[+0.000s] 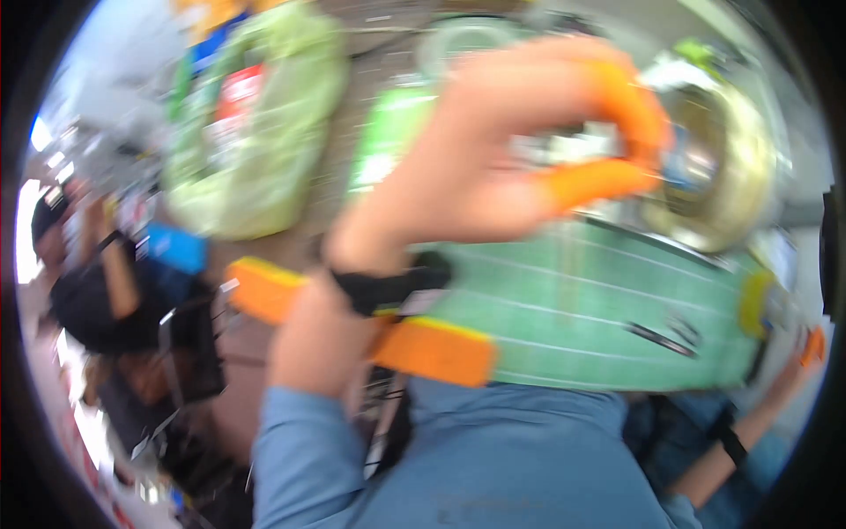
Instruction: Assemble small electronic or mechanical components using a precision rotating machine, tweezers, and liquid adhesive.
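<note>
My left hand is raised over the far part of a green mat with white lines. Orange covers sit on its fingertips. Thumb and fingers curl round into a ring with their tips close together; blur hides what is between them, if anything. A black band circles that wrist. Orange bar-like pieces show on both sides of the forearm, apparently passing beneath it. At the far right edge is my right hand, small and smeared, with an orange fingertip cover, close to a yellow roll. Its grip cannot be made out.
A slim black tool lies on the mat. Beyond, a large shiny yellowish ring stands at the right. A pale green plastic bag and a bright green packet are at the far left. Another person is at the left.
</note>
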Demonstrator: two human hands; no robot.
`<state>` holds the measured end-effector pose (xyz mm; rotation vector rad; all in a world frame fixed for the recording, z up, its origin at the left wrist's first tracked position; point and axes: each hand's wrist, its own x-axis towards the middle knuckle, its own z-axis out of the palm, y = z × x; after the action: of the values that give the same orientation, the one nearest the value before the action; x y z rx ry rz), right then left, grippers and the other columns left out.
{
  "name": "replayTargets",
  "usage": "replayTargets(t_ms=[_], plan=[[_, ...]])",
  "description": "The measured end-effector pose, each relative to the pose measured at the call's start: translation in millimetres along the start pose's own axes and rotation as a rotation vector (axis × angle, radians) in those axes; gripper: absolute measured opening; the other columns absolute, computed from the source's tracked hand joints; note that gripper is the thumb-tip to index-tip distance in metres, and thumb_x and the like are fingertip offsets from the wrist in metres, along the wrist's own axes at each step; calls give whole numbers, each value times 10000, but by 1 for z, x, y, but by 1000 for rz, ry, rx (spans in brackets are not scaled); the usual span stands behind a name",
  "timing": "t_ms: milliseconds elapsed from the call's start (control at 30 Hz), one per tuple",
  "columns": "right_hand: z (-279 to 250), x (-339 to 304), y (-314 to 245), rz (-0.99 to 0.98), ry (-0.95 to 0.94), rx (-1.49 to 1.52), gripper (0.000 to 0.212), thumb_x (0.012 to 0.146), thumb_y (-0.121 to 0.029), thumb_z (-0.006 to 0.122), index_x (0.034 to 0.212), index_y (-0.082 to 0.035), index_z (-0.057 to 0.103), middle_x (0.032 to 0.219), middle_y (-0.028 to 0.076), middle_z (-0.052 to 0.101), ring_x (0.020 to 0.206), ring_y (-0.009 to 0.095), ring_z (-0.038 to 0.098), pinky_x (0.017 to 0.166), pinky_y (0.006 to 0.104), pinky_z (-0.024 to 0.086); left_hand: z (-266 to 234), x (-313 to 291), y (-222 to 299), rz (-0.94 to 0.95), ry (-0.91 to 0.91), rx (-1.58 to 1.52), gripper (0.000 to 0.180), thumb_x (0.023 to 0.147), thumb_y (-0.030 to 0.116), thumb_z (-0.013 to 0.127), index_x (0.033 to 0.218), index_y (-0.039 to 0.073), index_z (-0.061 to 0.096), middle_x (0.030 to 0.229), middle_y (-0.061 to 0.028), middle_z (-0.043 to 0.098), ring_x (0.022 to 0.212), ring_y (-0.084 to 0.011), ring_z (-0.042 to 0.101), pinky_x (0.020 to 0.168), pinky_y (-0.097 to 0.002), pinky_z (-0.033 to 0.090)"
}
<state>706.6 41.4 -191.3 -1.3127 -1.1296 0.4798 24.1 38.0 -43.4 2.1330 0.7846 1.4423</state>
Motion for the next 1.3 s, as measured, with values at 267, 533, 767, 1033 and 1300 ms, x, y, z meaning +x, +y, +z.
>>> replayTargets(t_ms=[267, 533, 767, 1033, 1300], plan=[[123, -157, -308, -216, -590, -679, 245, 893, -62, 776, 1100, -3, 659, 1031, 89, 674, 900, 212, 659, 803, 366, 553, -28, -36, -8, -76, -53, 1, 186, 849, -7, 725, 1000, 27, 623, 986, -139, 699, 1050, -300, 663, 1127, -500, 399], [190, -196, -281, -268, -1029, -799, 306, 838, -64, 764, 1127, -34, 665, 1023, 127, 626, 910, 355, 652, 778, 433, 551, -16, -2, 3, 44, -94, -9, 176, 819, 8, 807, 928, 47, 674, 973, -128, 751, 899, -258, 699, 806, -368, 511], [203, -204, -263, -111, -1078, -897, 317, 800, 4, 712, 1107, -35, 647, 987, 146, 623, 854, 353, 669, 730, 442, 552, -15, -11, 11, -59, -67, -66, 154, 821, 15, 802, 896, 72, 680, 996, -96, 765, 900, -252, 694, 995, -456, 538], [211, -134, -331, -64, -1272, -154, 194, 789, -1, 767, 970, 10, 700, 891, 128, 664, 770, 259, 663, 683, 391, 517, -20, -8, 5, -57, -68, -107, 157, 813, 29, 815, 890, 71, 685, 1007, -92, 767, 879, -236, 691, 997, -458, 551], [274, -116, -364, 101, -782, 687, 125, 890, -46, 722, 952, 27, 640, 928, 260, 635, 656, 318, 727, 674, 510, 664, -17, -10, 2, -43, -52, -139, 164, 802, 19, 819, 884, 68, 686, 1006, -100, 769, 880, -236, 701, 972, -437, 561]])
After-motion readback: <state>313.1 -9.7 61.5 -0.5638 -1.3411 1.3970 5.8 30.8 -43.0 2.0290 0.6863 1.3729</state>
